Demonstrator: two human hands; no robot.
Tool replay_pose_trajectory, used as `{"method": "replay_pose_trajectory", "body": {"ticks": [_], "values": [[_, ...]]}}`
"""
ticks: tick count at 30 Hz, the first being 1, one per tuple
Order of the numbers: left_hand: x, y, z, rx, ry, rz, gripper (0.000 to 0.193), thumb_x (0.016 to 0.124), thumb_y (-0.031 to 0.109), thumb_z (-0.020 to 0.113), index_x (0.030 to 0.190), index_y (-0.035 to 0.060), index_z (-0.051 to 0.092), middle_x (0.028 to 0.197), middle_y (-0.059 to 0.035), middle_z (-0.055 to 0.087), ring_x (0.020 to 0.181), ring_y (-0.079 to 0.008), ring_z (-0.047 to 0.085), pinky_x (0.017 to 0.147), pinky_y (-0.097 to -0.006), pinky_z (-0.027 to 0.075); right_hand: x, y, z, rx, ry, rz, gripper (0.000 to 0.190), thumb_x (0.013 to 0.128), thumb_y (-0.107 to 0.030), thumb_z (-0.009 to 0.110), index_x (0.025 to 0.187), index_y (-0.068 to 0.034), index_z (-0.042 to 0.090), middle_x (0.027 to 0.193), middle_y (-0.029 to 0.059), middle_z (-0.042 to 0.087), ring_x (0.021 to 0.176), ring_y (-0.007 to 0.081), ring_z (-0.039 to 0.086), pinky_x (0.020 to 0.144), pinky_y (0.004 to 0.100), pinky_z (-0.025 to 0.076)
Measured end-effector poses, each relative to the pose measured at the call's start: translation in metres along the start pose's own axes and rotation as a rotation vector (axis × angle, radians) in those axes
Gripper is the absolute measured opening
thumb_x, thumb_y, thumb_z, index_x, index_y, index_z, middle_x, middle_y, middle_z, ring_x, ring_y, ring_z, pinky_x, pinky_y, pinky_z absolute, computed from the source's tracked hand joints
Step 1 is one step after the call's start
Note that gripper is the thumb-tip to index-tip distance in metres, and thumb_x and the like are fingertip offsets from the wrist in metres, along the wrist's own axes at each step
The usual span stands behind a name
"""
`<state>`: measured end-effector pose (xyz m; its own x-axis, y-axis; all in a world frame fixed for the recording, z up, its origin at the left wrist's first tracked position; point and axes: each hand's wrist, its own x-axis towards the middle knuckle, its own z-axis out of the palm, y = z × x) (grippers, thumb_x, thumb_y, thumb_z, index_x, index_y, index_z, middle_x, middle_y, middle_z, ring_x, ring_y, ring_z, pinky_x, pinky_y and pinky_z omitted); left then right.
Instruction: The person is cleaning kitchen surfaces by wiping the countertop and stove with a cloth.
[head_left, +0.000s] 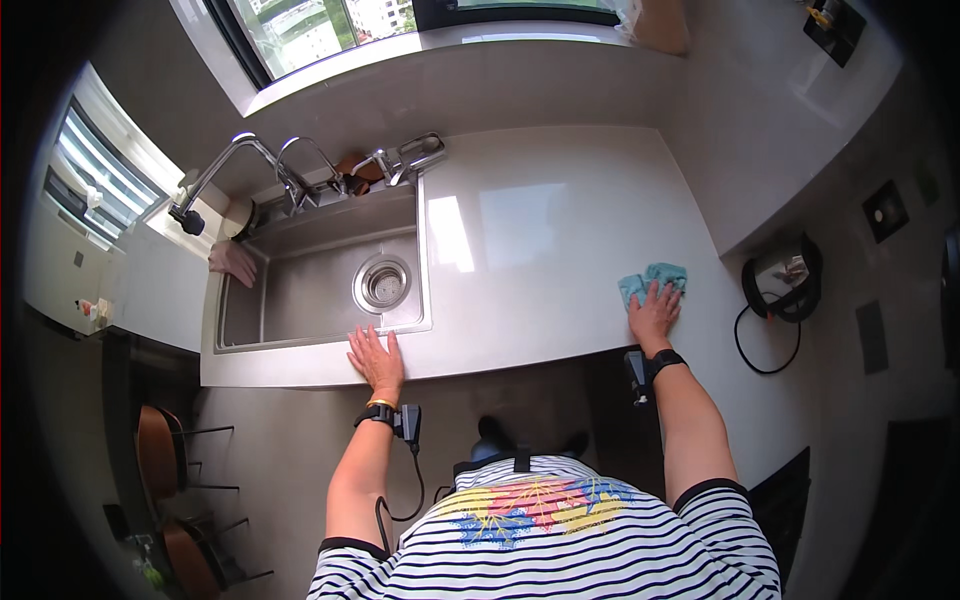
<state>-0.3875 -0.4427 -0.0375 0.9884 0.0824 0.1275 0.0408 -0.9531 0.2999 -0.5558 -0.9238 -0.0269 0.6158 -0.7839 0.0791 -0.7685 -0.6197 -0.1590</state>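
Note:
My right hand (654, 315) holds a folded teal cleaning cloth (654, 283) flat against the white countertop (540, 292), towards its right side. The fingers lie over the cloth's near part; what is under the palm is hidden. My left hand (377, 361) rests palm down on the counter's front strip, fingers apart, with nothing in it. Its fingertips reach the near rim of the stainless steel sink (315, 300). A round drain strainer (382, 285) sits in the basin floor. Over the sink's left edge hangs a pink rubber glove (232, 262).
Behind the sink stand a tall chrome faucet (244, 142), a thinner curved spout (306, 141) and a small chrome tap (386, 165). A dark-framed appliance (782, 277) with a black cable (739, 345) stands at right. Brown chairs (159, 450) are at lower left.

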Motion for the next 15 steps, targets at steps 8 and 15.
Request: {"method": "replay_pose_trajectory", "body": {"ticks": [8,15], "values": [[-0.005,0.011,-0.002,0.047,0.067,-0.025,0.056,0.097,0.047,0.042,0.139,0.0096,0.048,0.149,-0.0108,0.039,0.144,-0.0325,0.023,0.117,-0.0521,0.011,-0.114,-0.194,0.007,0.489,-0.14,-1.184,0.044,0.079,-0.003,0.061,0.122,-0.014,0.061,0.133,0.0155,0.054,0.126,0.0363,0.048,0.105,0.043,0.041],[-0.007,0.011,-0.004,0.023,0.037,0.001,0.054,0.097,0.046,0.044,0.137,0.0104,0.05,0.149,-0.0121,0.037,0.144,-0.0353,0.02,0.117,-0.0528,0.01,-0.08,-0.188,-0.056,1.383,-1.134,-0.301,0.034,0.101,-0.019,0.052,0.131,-0.004,0.056,0.111,-0.0016,0.063,0.096,0.0066,0.06,0.085,0.0233,0.049]]}}
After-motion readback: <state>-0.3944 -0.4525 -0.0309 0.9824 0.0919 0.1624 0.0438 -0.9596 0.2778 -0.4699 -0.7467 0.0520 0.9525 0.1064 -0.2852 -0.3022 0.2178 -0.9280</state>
